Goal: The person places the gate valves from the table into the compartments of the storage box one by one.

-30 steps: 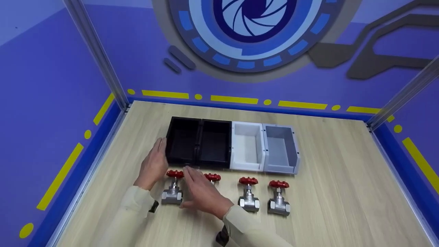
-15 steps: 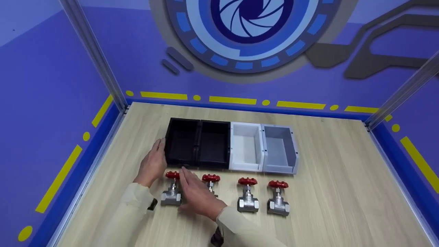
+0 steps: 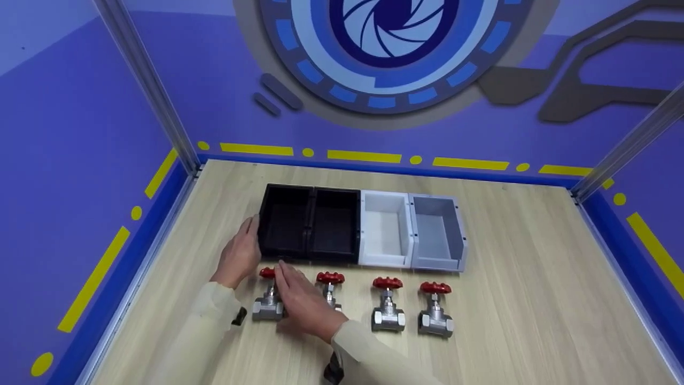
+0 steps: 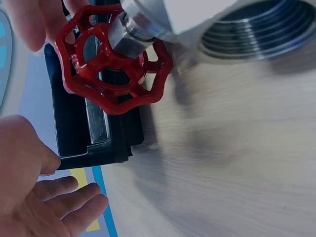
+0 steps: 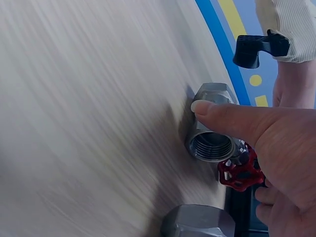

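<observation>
Against the left wall of the leftmost black bin [image 3: 286, 256], my left hand [image 3: 239, 258] rests with its fingers extended. My right hand [image 3: 305, 302] lies slanted over the right side of the leftmost valve [image 3: 266, 309], fingers straight and together, partly hiding its red handwheel [image 4: 116, 94]. In the right wrist view, the right thumb [image 5: 232, 118] passes in front of the steel valve body; whether it touches is unclear. A second valve [image 3: 330, 278] stands just right of this hand, its lower part partly covered. Neither hand curls round anything.
A second black bin [image 3: 336, 260], a white bin [image 3: 383, 262] and a grey bin [image 3: 438, 263] continue the row rightward. Two more red-wheeled valves, a third [image 3: 388, 319] and a fourth [image 3: 435, 323], lie in front. Blue panels [image 3: 80, 133] enclose the wooden table [image 3: 534, 278].
My right hand has shifted a little left, covering more of the leftmost valve's handwheel and uncovering more of the second valve. The left hand stays at the bin's side.
</observation>
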{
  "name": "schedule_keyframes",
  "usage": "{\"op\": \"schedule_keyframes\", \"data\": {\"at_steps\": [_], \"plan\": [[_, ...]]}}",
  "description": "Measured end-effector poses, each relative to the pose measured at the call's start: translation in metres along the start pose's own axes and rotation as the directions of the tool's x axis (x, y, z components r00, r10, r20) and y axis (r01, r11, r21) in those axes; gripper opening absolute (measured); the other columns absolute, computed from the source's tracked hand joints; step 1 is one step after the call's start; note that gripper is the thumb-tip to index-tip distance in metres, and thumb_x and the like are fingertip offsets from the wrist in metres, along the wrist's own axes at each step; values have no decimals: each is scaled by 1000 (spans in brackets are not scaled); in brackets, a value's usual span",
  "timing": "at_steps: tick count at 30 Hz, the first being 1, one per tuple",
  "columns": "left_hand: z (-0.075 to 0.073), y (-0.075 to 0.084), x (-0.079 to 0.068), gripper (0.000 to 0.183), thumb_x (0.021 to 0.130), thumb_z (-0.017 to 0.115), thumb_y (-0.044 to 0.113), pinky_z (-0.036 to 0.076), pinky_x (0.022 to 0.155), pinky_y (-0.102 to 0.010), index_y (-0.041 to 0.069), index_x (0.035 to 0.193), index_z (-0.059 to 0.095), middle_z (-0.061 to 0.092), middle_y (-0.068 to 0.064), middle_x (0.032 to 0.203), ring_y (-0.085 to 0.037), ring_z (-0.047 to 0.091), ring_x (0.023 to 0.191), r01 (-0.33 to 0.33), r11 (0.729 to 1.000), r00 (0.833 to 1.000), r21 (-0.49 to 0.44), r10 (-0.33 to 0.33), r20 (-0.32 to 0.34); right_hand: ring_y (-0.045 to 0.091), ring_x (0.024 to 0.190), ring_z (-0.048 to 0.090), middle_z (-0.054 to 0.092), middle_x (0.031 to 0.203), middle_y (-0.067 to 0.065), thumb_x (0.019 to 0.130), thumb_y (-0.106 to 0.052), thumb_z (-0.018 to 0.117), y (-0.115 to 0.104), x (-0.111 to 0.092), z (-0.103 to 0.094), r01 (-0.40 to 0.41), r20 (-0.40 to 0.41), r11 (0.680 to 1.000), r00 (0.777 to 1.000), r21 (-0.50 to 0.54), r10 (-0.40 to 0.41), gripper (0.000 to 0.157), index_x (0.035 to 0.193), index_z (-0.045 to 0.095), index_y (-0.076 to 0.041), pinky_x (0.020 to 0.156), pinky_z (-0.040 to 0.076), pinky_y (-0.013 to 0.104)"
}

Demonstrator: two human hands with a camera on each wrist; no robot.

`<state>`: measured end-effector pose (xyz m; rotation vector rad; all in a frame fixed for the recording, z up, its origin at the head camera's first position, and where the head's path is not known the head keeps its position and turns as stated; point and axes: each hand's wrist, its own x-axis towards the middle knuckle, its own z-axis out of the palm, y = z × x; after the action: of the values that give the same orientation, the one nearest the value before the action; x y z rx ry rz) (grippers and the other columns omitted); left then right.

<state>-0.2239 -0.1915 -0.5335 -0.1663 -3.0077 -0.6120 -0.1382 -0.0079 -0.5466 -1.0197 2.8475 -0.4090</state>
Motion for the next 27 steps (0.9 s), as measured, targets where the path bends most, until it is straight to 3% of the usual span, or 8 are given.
{"op": "schedule_keyframes", "data": {"at_steps": [11,16,21,24,27], "plan": [[1,0,4,55,97,41,2,46,98,-51,1,150,29,37,-22,150,-40,51,126,2,1000,1000,-7,-2,-13,27,148,24,16,161,17,72,-45,81,0,3,6,-14,14,1000,1000,-16,15,117,155,10,-3,120,24,38],[1,1,5,53,98,40,3,48,96,-49,-2,150,30,40,-23,149,-39,53,124,-40,999,998,14,41,-38,29,147,26,20,161,15,72,-50,80,1,6,9,-19,-2,995,1000,-102,19,117,155,12,-3,119,25,44],[1,3,5,54,98,39,3,50,92,-49,0,151,28,39,-22,150,-39,54,122,-49,999,999,15,50,-15,29,147,26,22,160,14,68,-57,79,0,8,12,-31,-10,986,1000,-162,29,123,155,11,-3,120,24,43],[2,5,6,53,99,39,4,49,93,-50,1,151,29,38,-22,150,-40,54,121,-36,999,999,12,36,-5,29,147,26,22,160,14,69,-54,81,-2,8,13,-39,-10,984,999,-175,38,122,155,11,-3,120,24,42],[4,6,7,52,97,41,2,50,91,-50,-1,149,33,41,-22,148,-40,56,119,-40,999,998,14,41,-39,28,146,30,27,159,15,70,-46,83,-5,9,15,-40,-24,978,999,-204,36,118,154,14,-2,118,28,41]]}}
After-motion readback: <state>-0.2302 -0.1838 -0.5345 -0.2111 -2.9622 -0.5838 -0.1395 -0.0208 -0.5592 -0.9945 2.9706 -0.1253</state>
